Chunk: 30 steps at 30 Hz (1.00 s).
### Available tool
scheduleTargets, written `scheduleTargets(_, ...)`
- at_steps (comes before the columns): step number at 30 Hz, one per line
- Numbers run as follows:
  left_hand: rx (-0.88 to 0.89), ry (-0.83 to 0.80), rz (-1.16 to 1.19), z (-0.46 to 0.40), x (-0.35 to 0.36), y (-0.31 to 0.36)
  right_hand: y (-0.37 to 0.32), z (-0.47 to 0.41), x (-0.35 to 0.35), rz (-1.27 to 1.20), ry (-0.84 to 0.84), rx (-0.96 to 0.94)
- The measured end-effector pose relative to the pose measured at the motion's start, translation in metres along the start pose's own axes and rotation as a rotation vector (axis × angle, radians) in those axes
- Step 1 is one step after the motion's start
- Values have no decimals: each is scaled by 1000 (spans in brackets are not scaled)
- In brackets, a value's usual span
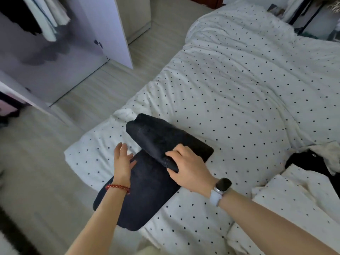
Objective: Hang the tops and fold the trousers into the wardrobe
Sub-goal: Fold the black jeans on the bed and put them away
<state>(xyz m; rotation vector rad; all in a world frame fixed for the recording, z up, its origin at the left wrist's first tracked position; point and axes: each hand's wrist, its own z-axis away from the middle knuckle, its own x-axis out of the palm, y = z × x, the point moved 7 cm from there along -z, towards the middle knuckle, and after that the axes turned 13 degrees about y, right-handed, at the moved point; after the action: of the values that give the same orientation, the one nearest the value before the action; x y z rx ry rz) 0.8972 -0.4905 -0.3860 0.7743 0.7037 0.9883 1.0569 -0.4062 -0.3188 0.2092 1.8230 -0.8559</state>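
Dark navy trousers (145, 192) lie partly folded at the near corner of the bed (239, 85), one end hanging over the edge. My right hand (187, 166) grips the folded-over upper layer, fingers curled round its edge. My left hand (122, 161) hovers with straight fingers beside the lower layer, its thumb touching the cloth. The wardrobe (46, 57) stands open at the upper left, with several garments (47, 19) hanging inside.
A white duvet with black dots covers the bed. A black and white garment (312, 161) and a dotted pillow (294, 199) lie at the right. An open wardrobe door (117, 30) juts over the pale wooden floor (36, 162) between bed and wardrobe.
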Motion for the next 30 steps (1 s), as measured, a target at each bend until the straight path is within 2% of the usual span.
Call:
scheduleTargets(2, 107, 40, -122, -1, -20, -5, -17, 24, 37, -7, -139, -9)
scheduleTargets(5, 480, 23, -469, 10, -28, -10, -30, 56, 76, -163, -355, -3)
scheduleTargets(6, 591, -47, -583, 15, -21, -17, -30, 55, 76, -236, -333, 20)
scheduleTargets(8, 715, -195, -858, 21, -8, -44, -6, 42, 61, -238, -94, 127)
scheduleTargets(10, 757, -254, -1109, 21, -1, -68, 39, 22, 41, -65, 144, 275)
scheduleTargets(11, 764, -252, -1183, 20, 0, -75, 59, 12, 35, 32, 142, 359)
scheduleTargets(13, 783, -229, -1242, 18, 0, -78, 95, -1, 43, 81, -96, 600)
scheduleTargets(15, 809, -214, -1258, 16, -3, -78, 111, -5, 57, -76, -279, 823)
scheduleTargets(19, 836, -242, -1320, 14, -11, -84, 98, -15, 61, -254, -436, 855)
scheduleTargets(21, 891, -222, -1321, 14, -15, -83, 91, -16, 58, -300, -432, 807)
scheduleTargets(24, 983, -212, -1312, 17, -11, -78, 86, -19, 48, -311, -275, 739)
scheduleTargets(30, 1216, -241, -1192, 47, 35, -12, 62, -56, -20, -147, -162, 514)
